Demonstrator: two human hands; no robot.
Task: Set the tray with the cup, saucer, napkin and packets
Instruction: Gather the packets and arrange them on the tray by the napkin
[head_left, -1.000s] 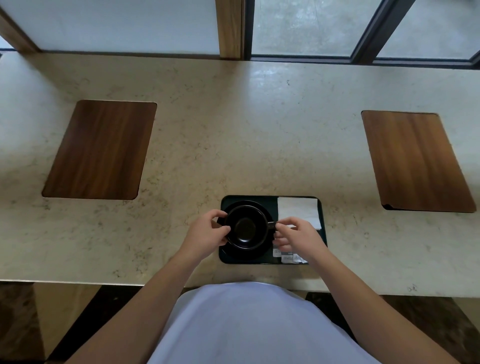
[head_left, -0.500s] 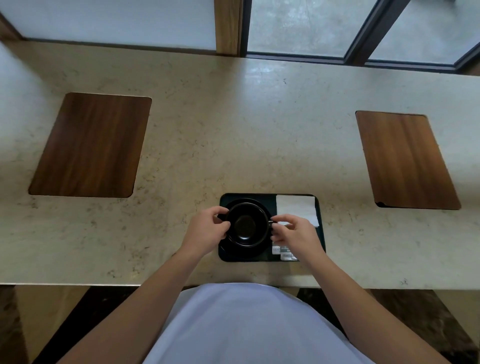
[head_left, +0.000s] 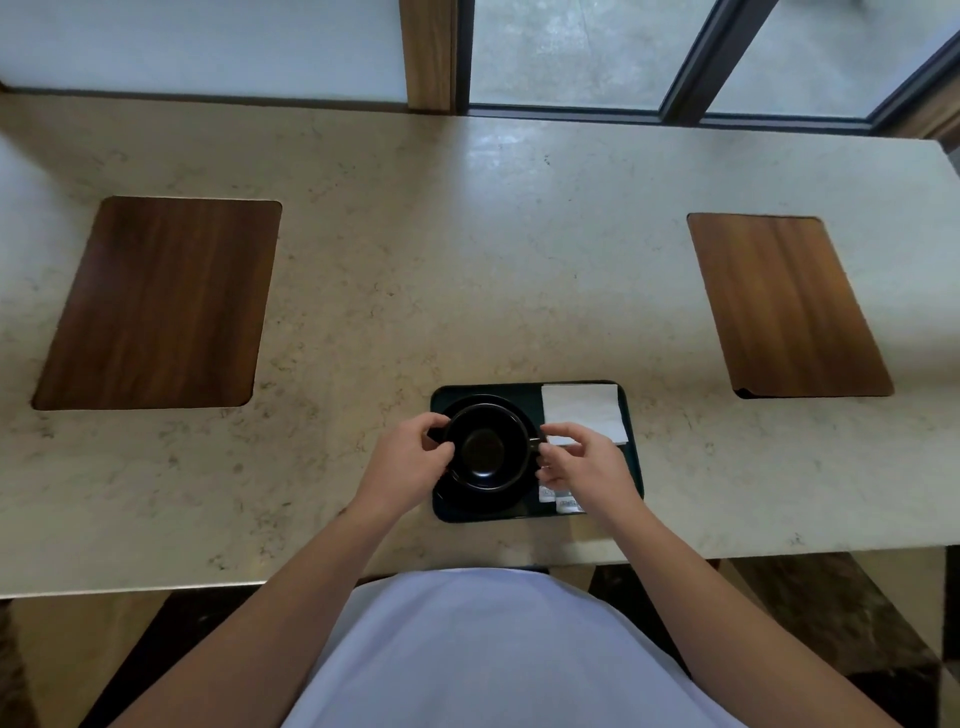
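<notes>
A dark green tray (head_left: 635, 483) lies at the counter's near edge. On its left half a black cup (head_left: 487, 448) stands on a black saucer (head_left: 511, 406). My left hand (head_left: 410, 463) grips the cup's left rim. My right hand (head_left: 586, 467) pinches the cup's handle on the right side. A white napkin (head_left: 584, 410) lies flat in the tray's far right corner. White packets (head_left: 561, 500) lie at the tray's near right, partly hidden under my right hand.
Two dark wooden inlays are set in the pale stone counter (head_left: 467, 260), one at the left (head_left: 156, 301) and one at the right (head_left: 784, 306). A window with a wooden post (head_left: 428, 52) runs along the far edge.
Both hands stay on the cup. The camera has tilted slightly, shifting the scene in view. The right fingers have spread a little around the handle.
</notes>
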